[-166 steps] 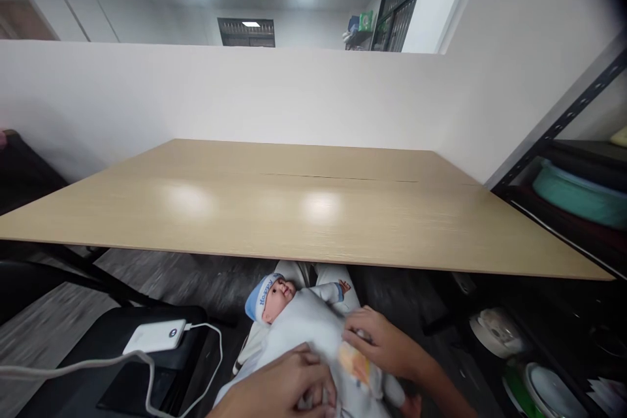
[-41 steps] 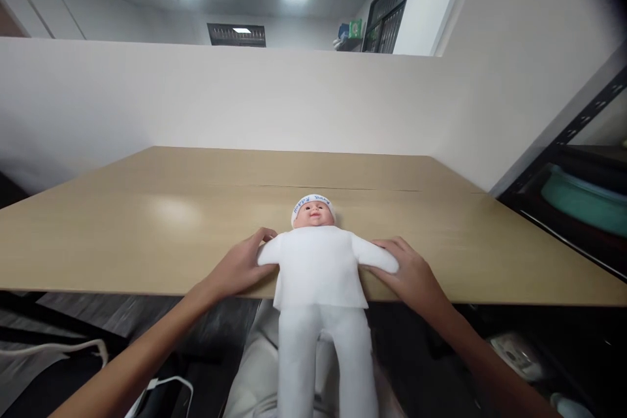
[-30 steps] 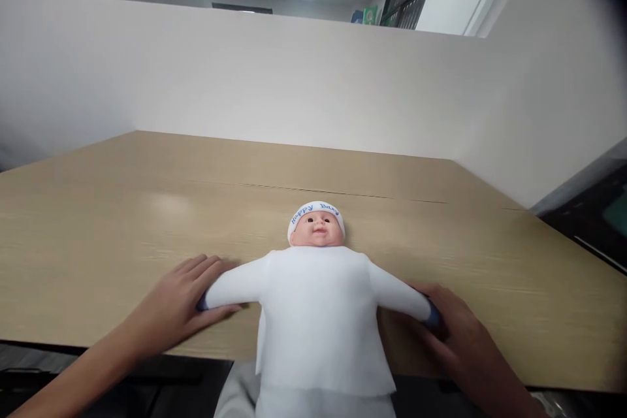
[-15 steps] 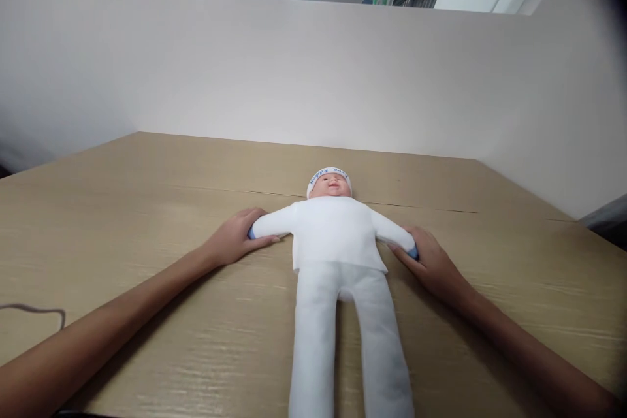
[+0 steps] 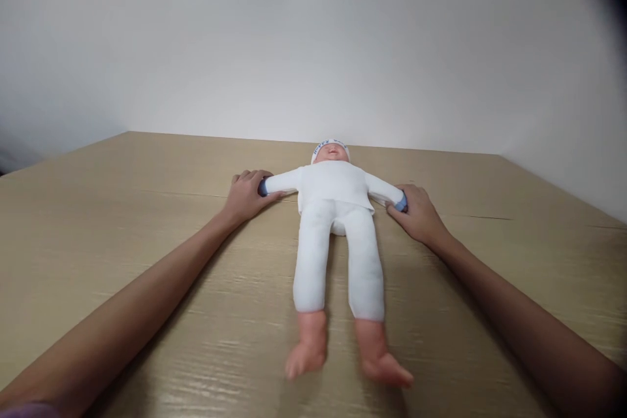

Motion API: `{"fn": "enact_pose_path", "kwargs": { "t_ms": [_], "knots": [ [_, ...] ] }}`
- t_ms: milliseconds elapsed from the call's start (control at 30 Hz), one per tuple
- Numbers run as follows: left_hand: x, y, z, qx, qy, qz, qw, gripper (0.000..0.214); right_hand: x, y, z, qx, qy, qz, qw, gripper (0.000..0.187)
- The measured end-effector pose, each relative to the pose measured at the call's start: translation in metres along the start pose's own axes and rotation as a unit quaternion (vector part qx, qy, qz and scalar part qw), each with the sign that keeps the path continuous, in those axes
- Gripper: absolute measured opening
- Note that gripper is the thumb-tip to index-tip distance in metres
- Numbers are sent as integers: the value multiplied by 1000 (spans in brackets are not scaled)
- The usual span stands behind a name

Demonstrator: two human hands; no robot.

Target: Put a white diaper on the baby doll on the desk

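A baby doll (image 5: 336,183) in a white top and white trousers lies on its back, head away from me, arms spread and bare feet toward me. A white headband (image 5: 329,143) with blue lettering rings its head. My left hand (image 5: 249,194) is closed round the end of the doll's arm on the left, at a blue cuff (image 5: 263,187). On the other side, my right hand (image 5: 416,212) grips the opposite arm's end by its blue cuff (image 5: 401,202). The doll's own hands are hidden inside my grasp.
Under the doll is a light wood-coloured table (image 5: 171,261) with a thin seam across it. A pale wall or partition (image 5: 294,59) rises behind the table's far edge. Ceiling lights show above it.
The doll has slid away from me, toward the table's far edge, with both my hands still on its arms. Its feet have come into view. My view has tilted down a little.
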State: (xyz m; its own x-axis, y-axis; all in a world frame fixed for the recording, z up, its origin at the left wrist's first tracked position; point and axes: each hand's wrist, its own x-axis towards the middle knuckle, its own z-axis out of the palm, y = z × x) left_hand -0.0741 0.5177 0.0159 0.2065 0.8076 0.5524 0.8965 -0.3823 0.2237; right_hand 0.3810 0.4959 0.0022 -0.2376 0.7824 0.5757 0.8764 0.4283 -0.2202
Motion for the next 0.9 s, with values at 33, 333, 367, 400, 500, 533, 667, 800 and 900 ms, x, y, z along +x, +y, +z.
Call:
{"fn": "enact_pose_path", "kwargs": {
  "t_ms": [33, 333, 367, 400, 500, 533, 667, 800, 900],
  "knots": [
    [2, -2, 3, 4, 2, -7, 1000, 57, 3, 3, 2, -4, 7, -5, 1000, 38],
    [2, -6, 2, -29, -39, -30, 998, 55, 4, 22, 6, 8, -16, 24, 1000, 57],
    [1, -6, 0, -36, -43, -31, 998, 56, 4, 23, 7, 9, -17, 26, 999, 59],
    [0, -6, -2, -42, -47, -32, 998, 58, 4, 24, 8, 9, -19, 28, 999, 61],
    [-4, -3, -7, -48, -58, -35, 997, 60, 1, 25, 10, 6, -19, 35, 999, 62],
    [-6, -3, -9, -44, -60, -34, 997, 60, -1, 25, 10, 3, -13, 38, 999, 61],
    [-21, 3, -14, -19, -39, -46, 998, 56, -17, 16, 3, -6, 47, 36, 998, 58],
    [-42, 22, -20, -8, 13, -71, 997, 58, -33, -21, -18, 20, 95, 8, 995, 48],
    [-55, 61, -40, -61, 70, -66, 993, 44, -46, -82, -46, 69, 158, 17, 985, 35]
  ]
}}
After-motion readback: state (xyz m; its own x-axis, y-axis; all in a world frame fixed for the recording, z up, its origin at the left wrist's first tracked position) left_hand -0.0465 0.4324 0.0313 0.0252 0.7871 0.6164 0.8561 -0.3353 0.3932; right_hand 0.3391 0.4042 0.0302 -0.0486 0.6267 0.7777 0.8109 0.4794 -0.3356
